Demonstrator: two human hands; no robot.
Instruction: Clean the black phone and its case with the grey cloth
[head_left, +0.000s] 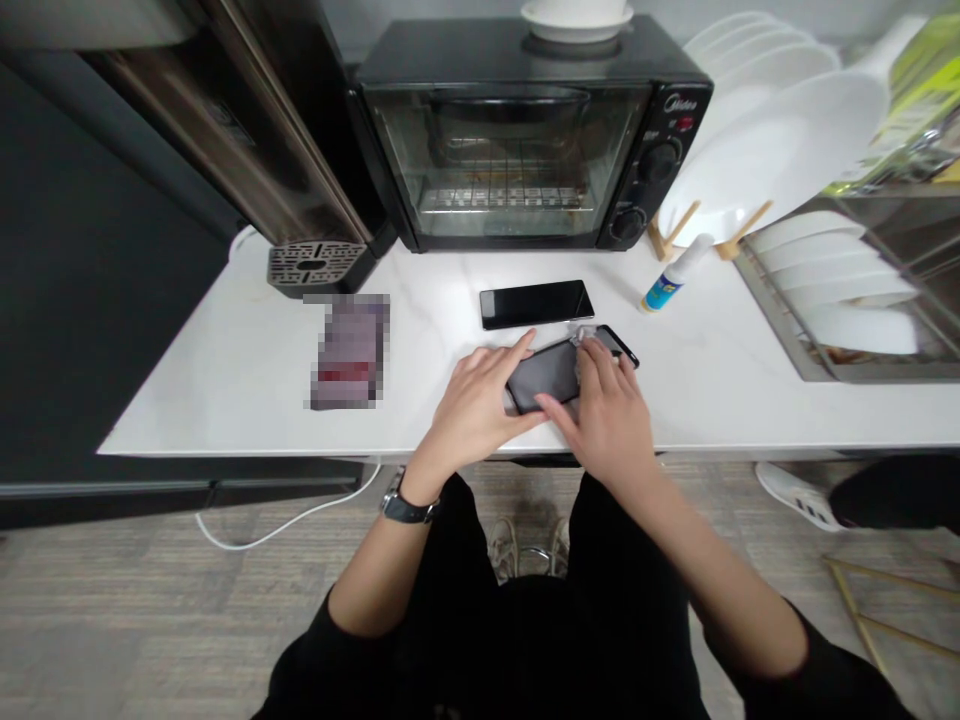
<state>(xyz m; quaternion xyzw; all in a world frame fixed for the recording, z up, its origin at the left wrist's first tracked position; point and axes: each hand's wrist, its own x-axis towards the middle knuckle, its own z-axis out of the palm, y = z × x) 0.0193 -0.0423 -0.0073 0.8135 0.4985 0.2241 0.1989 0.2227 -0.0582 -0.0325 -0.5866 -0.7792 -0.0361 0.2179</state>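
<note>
A black phone point(547, 375) lies tilted on the white counter point(225, 380) near its front edge. My left hand point(476, 405) grips the phone's near end, thumb and fingers around its edges. My right hand point(611, 405) presses a small pale cloth or wipe point(589, 338) onto the phone's screen at its far end. A second black phone point(536, 303) lies flat just behind, untouched. A small white spray bottle with a blue label point(671, 278) lies on its side to the right of it.
A black toaster oven point(525, 140) stands at the back with a white bowl point(576, 18) on top. A dark machine with a drip grille point(315, 265) is at the back left. White plates point(780, 140) fill a rack; a blurred packet point(349, 350) lies left. Another person's shoe point(795, 495) shows right.
</note>
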